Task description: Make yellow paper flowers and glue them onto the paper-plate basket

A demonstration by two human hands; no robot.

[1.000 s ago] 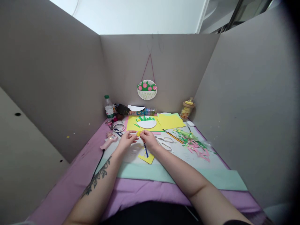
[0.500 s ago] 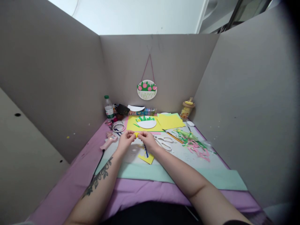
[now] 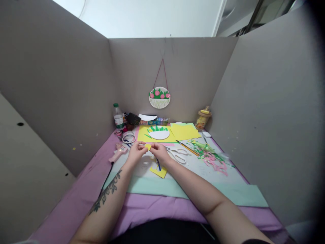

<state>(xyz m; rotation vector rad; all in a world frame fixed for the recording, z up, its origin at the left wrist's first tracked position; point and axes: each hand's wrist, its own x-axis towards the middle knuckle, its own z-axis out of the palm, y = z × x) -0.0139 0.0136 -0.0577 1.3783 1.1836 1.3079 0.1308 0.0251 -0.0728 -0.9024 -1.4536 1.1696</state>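
**Worktop layout**

My left hand [image 3: 137, 151] and right hand [image 3: 160, 153] hold a paper piece [image 3: 147, 146] above the worktop [image 3: 147, 205]. Scissors [image 3: 172, 152] lie beside my right hand; the glue gun [image 3: 118, 155], near the left edge; paper scraps [image 3: 215, 162], near the right. Far left corner: bottle [image 3: 118, 118]. Far right: container [image 3: 202, 120].

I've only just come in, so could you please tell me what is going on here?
The person's left hand and right hand hold a small yellow piece between them. Scissors lie beside the right hand. Beyond, a white half-disc with green leaf shapes rests on a yellow sheet; a decorated plate hangs on the wall.
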